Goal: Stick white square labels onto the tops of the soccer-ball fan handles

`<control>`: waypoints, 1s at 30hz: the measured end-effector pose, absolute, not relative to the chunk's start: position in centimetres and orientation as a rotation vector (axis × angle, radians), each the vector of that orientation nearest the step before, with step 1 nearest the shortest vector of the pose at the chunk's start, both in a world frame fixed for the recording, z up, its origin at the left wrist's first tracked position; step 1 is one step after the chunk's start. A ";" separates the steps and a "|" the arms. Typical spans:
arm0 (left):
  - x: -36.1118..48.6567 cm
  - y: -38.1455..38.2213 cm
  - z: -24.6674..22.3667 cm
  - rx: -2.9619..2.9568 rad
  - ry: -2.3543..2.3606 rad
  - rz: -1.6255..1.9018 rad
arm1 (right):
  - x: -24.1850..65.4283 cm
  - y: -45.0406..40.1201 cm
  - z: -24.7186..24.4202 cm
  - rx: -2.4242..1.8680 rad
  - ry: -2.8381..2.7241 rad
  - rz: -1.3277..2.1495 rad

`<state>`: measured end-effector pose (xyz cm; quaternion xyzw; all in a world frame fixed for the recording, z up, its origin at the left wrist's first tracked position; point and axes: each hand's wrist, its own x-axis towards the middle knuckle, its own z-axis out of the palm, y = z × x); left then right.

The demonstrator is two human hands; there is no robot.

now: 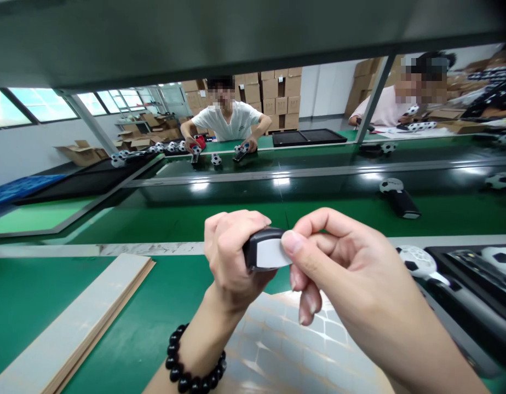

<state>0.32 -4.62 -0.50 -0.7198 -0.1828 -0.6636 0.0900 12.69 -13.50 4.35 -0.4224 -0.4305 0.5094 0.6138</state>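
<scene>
My left hand point(232, 251) is wrapped around a black plastic handle point(251, 254), its end face turned toward me. A blank white sticker point(269, 254) covers most of that face. The thumb and forefinger of my right hand point(318, 246) pinch the sticker's right edge, and the other fingers curl below. Most of the handle is hidden inside my left hand. Under both hands lies a sheet of sticker backing point(294, 345) with pale outlines of labels.
Long sticker strips point(72, 328) are stacked at left. A black tray point(495, 290) with football-topped black devices stands at right. Another football-topped device point(401, 202) lies on the green conveyor belt point(339, 213). Two people work across the line. A grey shelf point(236, 38) hangs overhead.
</scene>
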 end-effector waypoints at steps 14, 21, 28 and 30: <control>0.3 -4.3 -0.8 -2.140 -0.475 -2.053 | 12.6 -13.4 4.7 -0.972 -1.056 1.145; 0.4 -4.4 -0.7 -2.148 -0.506 -2.024 | 12.7 -13.4 4.6 -0.999 -1.060 1.136; 0.4 -4.6 -0.5 -2.143 -0.545 -1.981 | 12.6 -13.5 4.5 -0.992 -1.052 1.150; 0.4 -4.6 -0.5 -2.148 -0.549 -1.990 | 12.5 -13.5 4.4 -0.986 -1.038 1.150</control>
